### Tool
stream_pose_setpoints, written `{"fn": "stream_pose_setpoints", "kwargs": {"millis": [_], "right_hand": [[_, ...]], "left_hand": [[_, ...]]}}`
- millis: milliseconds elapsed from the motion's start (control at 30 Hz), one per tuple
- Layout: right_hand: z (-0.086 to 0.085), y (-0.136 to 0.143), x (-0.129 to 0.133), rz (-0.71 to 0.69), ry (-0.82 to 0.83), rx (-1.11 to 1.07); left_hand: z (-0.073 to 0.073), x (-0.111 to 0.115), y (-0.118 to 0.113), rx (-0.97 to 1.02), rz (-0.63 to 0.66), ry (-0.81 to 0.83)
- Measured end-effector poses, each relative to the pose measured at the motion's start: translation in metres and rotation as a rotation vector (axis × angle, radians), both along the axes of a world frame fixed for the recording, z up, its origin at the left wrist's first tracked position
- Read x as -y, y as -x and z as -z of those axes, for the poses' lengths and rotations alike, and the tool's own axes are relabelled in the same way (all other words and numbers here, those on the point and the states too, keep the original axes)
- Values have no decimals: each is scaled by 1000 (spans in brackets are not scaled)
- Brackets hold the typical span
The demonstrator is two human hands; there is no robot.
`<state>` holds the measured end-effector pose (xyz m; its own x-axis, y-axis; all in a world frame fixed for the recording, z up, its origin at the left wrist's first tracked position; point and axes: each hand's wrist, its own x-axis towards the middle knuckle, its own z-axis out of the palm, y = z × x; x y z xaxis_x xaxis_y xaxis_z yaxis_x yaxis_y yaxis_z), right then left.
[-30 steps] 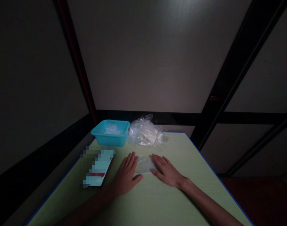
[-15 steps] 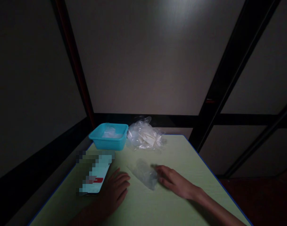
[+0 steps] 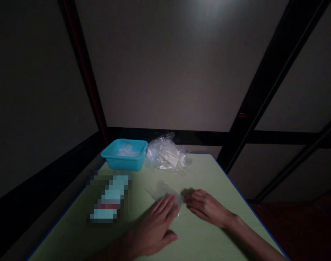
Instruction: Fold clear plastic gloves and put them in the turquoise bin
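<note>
A thin see-through plastic glove lies on the pale green table, partly covered by my left hand. That hand is laid out flat, palm down, its fingers stretched over the glove and its thumb apart. At the glove's right edge, my right hand has its fingers bent and pressed together, seeming to pinch the edge. Its fingertips are dim, and the grip itself is partly hidden. Farther back is a loose heap of clear plastic gloves with some whitish paper pieces among them.
A blue plastic basket with some thin clear plastic in it stands at the back left. In front of it lies a flat, pixelated object like a phone. The table has a blue edge and stands close to a panelled wall.
My left hand has moved right and onto the plastic glove from beside the phone-like object. The right hand stays at the glove's right edge, its fingers drawn closer together.
</note>
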<state>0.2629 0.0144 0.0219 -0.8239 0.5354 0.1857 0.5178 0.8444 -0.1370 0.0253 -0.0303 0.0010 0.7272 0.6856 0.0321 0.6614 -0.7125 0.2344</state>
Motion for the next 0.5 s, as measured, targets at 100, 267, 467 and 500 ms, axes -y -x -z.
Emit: {"fn": "stream_pose_setpoints", "kwargs": {"millis": [100, 267, 467, 500], "right_hand": [[6, 3, -4, -79, -191, 31], [16, 17, -15, -286, -449, 38], [23, 28, -21, -367, -476, 7], [23, 29, -22, -365, -480, 3]], "left_hand": [[5, -1, -1, -14, -27, 28], [9, -1, -2, -36, -50, 46], [14, -1, -1, 1, -56, 36], [15, -1, -1, 7, -63, 34]]}}
